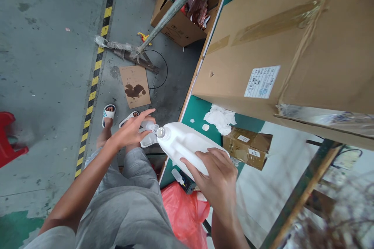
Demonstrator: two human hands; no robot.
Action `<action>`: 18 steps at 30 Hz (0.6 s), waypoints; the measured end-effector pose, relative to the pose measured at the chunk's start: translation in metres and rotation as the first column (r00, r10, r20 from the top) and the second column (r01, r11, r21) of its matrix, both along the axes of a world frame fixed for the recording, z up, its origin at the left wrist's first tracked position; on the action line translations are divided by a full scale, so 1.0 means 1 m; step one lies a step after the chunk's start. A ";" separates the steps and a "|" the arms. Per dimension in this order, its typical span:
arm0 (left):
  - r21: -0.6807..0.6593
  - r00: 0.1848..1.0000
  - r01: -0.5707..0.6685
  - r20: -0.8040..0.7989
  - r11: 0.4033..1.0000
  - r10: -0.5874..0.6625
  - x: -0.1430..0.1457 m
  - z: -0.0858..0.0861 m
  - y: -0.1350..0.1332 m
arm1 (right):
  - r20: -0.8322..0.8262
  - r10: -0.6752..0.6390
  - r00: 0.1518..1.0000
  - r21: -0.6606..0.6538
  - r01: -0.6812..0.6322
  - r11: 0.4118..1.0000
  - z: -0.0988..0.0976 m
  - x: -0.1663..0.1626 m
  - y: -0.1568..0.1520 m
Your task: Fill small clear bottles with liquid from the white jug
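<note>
A white plastic jug (184,144) is tipped on its side over the edge of the green bench (196,111), its open mouth pointing left. My right hand (217,177) grips the jug's body from below and behind. My left hand (133,130) is closed on a small clear bottle (148,134) held right at the jug's mouth. I sit with grey trousers and white sandals over the concrete floor.
A big taped cardboard box (292,42) fills the bench at right, with crumpled white paper (220,118) and a small brown carton (248,147) beside it. A red bag (184,212) sits below. An open box (178,15), a stained cardboard piece (134,85) and a yellow-black floor line (96,70) lie ahead.
</note>
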State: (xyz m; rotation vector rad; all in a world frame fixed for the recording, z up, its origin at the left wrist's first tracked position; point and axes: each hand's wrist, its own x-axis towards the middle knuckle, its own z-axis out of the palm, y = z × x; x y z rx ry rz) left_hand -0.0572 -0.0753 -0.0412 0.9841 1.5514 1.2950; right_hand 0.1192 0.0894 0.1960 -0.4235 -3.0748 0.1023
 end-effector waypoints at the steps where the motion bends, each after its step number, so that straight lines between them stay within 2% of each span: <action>1: 0.002 1.000 -0.003 -0.003 1.000 0.003 0.000 0.000 0.000 | -0.003 0.008 1.000 0.000 -0.008 1.000 0.000 0.000 0.001; 9: 0.017 1.000 -0.024 -0.008 1.000 0.024 0.004 -0.003 -0.001 | -0.009 0.019 1.000 0.017 -0.019 1.000 0.001 0.001 0.002; 18: 0.002 1.000 -0.002 0.007 1.000 0.002 0.003 0.009 0.003 | 0.004 0.031 1.000 0.017 -0.031 0.999 0.008 0.009 0.006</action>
